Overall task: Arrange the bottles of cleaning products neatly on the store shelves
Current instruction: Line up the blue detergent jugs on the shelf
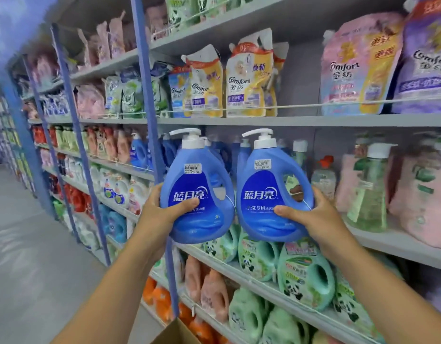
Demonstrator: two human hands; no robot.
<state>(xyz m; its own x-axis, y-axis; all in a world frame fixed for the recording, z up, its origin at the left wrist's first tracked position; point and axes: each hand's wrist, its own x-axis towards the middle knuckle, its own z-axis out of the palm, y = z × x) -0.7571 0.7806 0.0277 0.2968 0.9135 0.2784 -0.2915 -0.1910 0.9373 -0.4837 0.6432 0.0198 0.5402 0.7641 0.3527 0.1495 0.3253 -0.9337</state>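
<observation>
Holding one blue pump bottle [198, 194] in left grip [162, 214], another [270, 194] in right grip [311, 219] — slide both level onto the shelf [400, 242] just beyond, labels forward.

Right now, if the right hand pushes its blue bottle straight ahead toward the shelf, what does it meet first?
Probably the white-capped bottle standing behind the blue bottle that the right hand holds, though depth is hard to judge here.
</observation>
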